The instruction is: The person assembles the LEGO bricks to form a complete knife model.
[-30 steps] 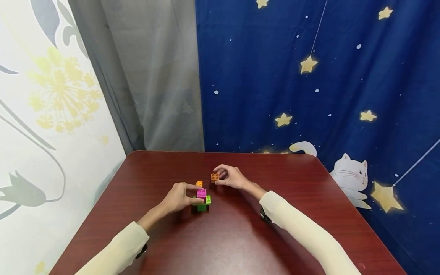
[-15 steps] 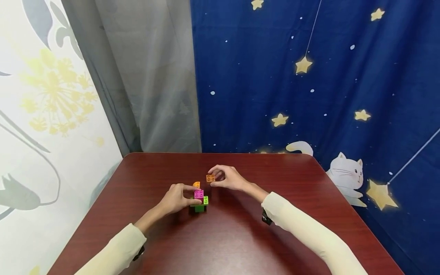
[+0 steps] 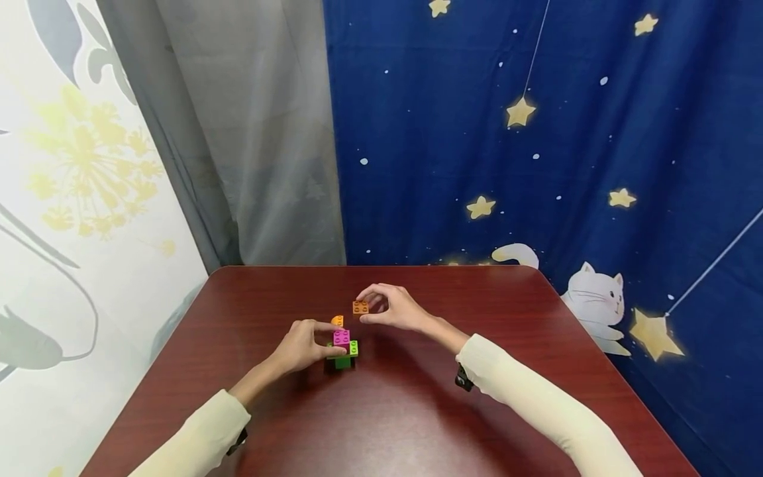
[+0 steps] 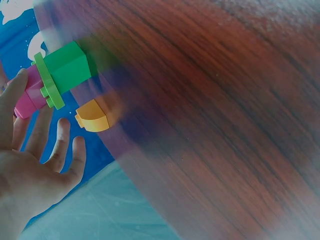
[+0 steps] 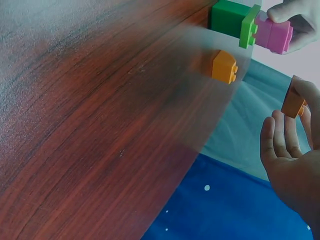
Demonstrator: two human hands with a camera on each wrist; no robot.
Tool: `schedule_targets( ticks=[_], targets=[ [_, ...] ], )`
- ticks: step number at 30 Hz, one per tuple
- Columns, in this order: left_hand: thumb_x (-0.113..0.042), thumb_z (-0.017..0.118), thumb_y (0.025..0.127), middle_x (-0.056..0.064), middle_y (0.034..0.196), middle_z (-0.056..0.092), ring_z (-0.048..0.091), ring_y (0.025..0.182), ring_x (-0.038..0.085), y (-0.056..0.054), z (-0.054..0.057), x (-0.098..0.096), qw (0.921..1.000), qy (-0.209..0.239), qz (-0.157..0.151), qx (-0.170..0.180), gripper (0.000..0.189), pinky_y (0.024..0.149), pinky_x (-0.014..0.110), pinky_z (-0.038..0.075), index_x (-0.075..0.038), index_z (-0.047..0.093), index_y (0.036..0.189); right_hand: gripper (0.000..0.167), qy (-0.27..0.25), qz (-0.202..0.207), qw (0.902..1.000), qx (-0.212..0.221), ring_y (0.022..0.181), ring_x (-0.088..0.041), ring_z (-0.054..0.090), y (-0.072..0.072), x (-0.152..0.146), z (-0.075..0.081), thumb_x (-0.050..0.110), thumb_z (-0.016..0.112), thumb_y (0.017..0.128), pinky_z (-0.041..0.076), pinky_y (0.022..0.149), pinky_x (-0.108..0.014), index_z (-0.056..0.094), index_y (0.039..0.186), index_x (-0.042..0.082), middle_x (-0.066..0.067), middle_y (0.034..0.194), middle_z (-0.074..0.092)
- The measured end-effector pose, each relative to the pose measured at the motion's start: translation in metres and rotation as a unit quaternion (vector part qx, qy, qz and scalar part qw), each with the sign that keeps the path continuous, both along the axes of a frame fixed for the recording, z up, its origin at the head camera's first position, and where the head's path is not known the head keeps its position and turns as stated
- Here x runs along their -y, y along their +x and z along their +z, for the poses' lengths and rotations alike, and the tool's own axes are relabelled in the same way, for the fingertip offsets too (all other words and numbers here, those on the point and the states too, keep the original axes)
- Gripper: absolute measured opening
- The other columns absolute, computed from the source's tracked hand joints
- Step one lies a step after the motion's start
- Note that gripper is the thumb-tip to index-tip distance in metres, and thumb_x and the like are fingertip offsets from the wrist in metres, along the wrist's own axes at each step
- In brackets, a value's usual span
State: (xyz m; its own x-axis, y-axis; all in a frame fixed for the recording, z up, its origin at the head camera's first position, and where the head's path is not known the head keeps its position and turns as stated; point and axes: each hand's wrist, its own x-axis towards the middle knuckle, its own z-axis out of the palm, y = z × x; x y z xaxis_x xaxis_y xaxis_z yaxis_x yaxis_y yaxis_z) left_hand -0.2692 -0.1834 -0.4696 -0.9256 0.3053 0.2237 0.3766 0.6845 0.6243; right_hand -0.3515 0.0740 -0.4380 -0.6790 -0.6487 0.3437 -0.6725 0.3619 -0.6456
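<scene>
My left hand (image 3: 301,346) pinches the pink bricks (image 3: 341,337) between thumb and fingers. They top a stack with a thin light green plate (image 4: 49,82) and a dark green brick (image 4: 67,66) below, upright on the table. My right hand (image 3: 396,308) grips a small orange-brown brick (image 3: 360,307) at the fingertips, raised above the tabletop, its studs showing in the head view. A yellow-orange brick with a curved side (image 5: 224,67) stands on the table just behind the stack, apart from it and touched by neither hand.
The dark red wooden table (image 3: 381,424) has its far edge a short way beyond my hands. Behind hang a grey curtain (image 3: 280,132) and a blue one with stars (image 3: 429,165). A dark strap (image 3: 462,379) shows at my right cuff.
The head view has swung slightly right, so everything sits further left. The orange-brown brick has moved a little left relative to the stack. My left hand keeps its grip on the pink bricks.
</scene>
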Motion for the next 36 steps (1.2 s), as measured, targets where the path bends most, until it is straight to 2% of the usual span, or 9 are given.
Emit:
schedule_targets(
  ticks=[7, 10, 18, 24, 28, 31, 36],
  targets=[
    [-0.038, 0.093, 0.077, 0.001, 0.106, 0.078, 0.064, 0.085, 0.027, 0.000, 0.001, 0.000, 0.9999, 0.003, -0.005, -0.008, 0.043, 0.072, 0.028, 0.050, -0.016, 0.081, 0.112, 0.036, -0.008, 0.017, 0.9998, 0.001, 0.091, -0.016, 0.071, 0.009, 0.001, 0.005, 0.023, 0.088, 0.086, 0.059, 0.080, -0.046, 0.073, 0.117, 0.018, 0.004, 0.102, 0.074],
    [-0.039, 0.093, 0.077, 0.001, 0.105, 0.078, 0.064, 0.084, 0.027, -0.001, 0.000, 0.001, 1.0000, 0.006, -0.006, -0.005, 0.046, 0.070, 0.027, 0.050, -0.015, 0.081, 0.114, 0.035, -0.015, 0.026, 0.9995, 0.001, 0.090, -0.017, 0.071, 0.012, 0.002, 0.006, 0.023, 0.088, 0.086, 0.059, 0.080, -0.050, 0.073, 0.117, 0.018, 0.004, 0.102, 0.073],
    [-0.040, 0.093, 0.077, 0.003, 0.104, 0.078, 0.068, 0.086, 0.025, -0.003, -0.002, 0.002, 0.9998, 0.012, -0.015, -0.007, 0.047, 0.072, 0.026, 0.053, -0.013, 0.081, 0.113, 0.036, -0.014, 0.039, 0.9991, -0.002, 0.092, -0.026, 0.072, 0.021, 0.006, 0.005, 0.023, 0.088, 0.086, 0.060, 0.079, -0.044, 0.072, 0.118, 0.019, 0.003, 0.103, 0.071],
    [-0.039, 0.093, 0.077, 0.003, 0.105, 0.078, 0.069, 0.087, 0.025, -0.004, -0.004, 0.002, 0.9997, 0.013, -0.020, -0.009, 0.048, 0.073, 0.029, 0.055, -0.012, 0.080, 0.114, 0.037, -0.005, 0.040, 0.9992, 0.005, 0.091, -0.021, 0.072, 0.025, 0.010, 0.002, 0.026, 0.088, 0.086, 0.060, 0.079, -0.037, 0.072, 0.119, 0.019, 0.005, 0.102, 0.071],
    [-0.041, 0.093, 0.076, 0.001, 0.103, 0.078, 0.069, 0.091, 0.024, -0.004, -0.005, 0.002, 0.9997, 0.011, -0.017, -0.013, 0.047, 0.079, 0.040, 0.057, -0.013, 0.081, 0.113, 0.038, 0.000, 0.041, 0.9992, 0.002, 0.090, -0.016, 0.072, 0.028, 0.013, -0.001, 0.024, 0.088, 0.086, 0.058, 0.077, -0.027, 0.073, 0.119, 0.017, 0.004, 0.103, 0.071],
    [-0.041, 0.093, 0.076, 0.001, 0.102, 0.078, 0.069, 0.091, 0.023, -0.004, -0.005, 0.002, 0.9996, 0.012, -0.018, -0.018, 0.046, 0.080, 0.044, 0.058, -0.013, 0.081, 0.112, 0.038, 0.001, 0.042, 0.9991, 0.000, 0.090, -0.015, 0.072, 0.029, 0.016, -0.005, 0.022, 0.088, 0.085, 0.058, 0.076, -0.025, 0.073, 0.119, 0.016, 0.004, 0.103, 0.071],
    [-0.040, 0.093, 0.077, 0.000, 0.100, 0.078, 0.068, 0.085, 0.021, -0.005, -0.004, 0.003, 0.9994, 0.013, -0.024, -0.019, 0.046, 0.072, 0.032, 0.056, -0.012, 0.081, 0.111, 0.037, -0.002, 0.049, 0.9988, 0.008, 0.091, -0.021, 0.073, 0.032, 0.020, -0.009, 0.021, 0.088, 0.086, 0.060, 0.078, -0.034, 0.074, 0.119, 0.016, 0.003, 0.104, 0.071]
  ],
)
